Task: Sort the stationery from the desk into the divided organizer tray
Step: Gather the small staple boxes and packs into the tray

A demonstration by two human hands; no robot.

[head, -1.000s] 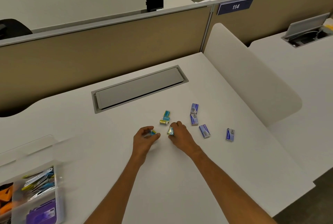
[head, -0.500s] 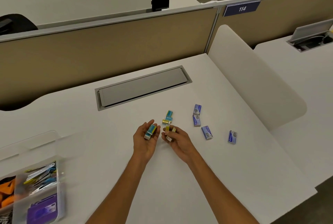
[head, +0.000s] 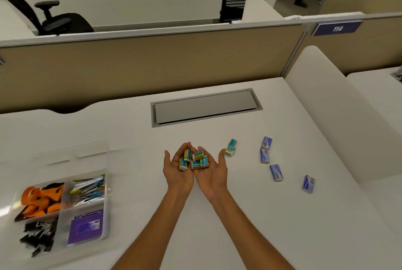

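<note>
My left hand and my right hand are side by side, palms up, over the middle of the white desk. Several small blue-and-yellow erasers lie across the two palms, and the fingers are relaxed. Two more erasers sit on the desk just right of my right thumb. Further right, several purple staple boxes are scattered. The clear divided organizer tray stands at the left, holding orange items, metal clips, black binder clips and a purple box.
A grey cable hatch is set into the desk behind my hands. A beige partition closes the back and a white divider panel the right. Office chairs and a walking person are beyond the partition.
My hands have come together palms up and now carry several erasers. The view has shifted left, so more of the organizer tray shows.
</note>
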